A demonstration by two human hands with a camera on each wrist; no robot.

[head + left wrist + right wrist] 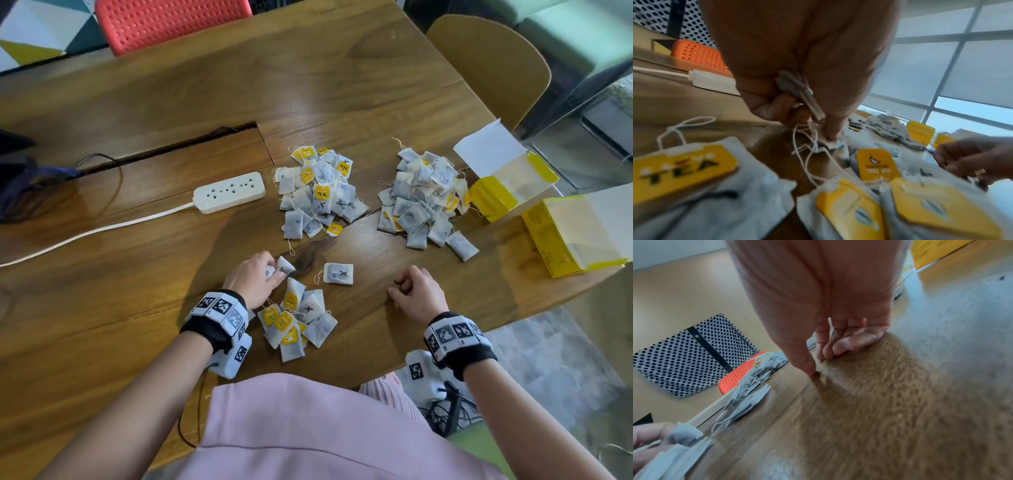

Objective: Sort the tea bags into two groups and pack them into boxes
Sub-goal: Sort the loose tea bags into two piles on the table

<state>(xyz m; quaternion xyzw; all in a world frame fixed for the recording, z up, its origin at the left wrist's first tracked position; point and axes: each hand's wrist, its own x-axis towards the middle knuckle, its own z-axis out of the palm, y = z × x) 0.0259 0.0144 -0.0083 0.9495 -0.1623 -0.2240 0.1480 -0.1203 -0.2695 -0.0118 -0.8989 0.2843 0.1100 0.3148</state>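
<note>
Sorting looks underway: the left hand (253, 279) pinches tea bags (285, 265) at the unsorted heap (296, 322) at 6 o'clock, the right hand's (416, 291) grip loosely curled, empty on the desk (137, 274); next, drop them onto the matching pile.

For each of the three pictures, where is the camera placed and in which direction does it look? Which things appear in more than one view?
Head: above the table, looking down at both hands, forearms and three tea bag piles.
Left wrist: under the left hand, looking along fingers pinching tea bags; the near pile lies below.
Right wrist: under the right hand, fingertips on bare wood.
Shared: the orange chair, the power strip, each other's hand.
</note>
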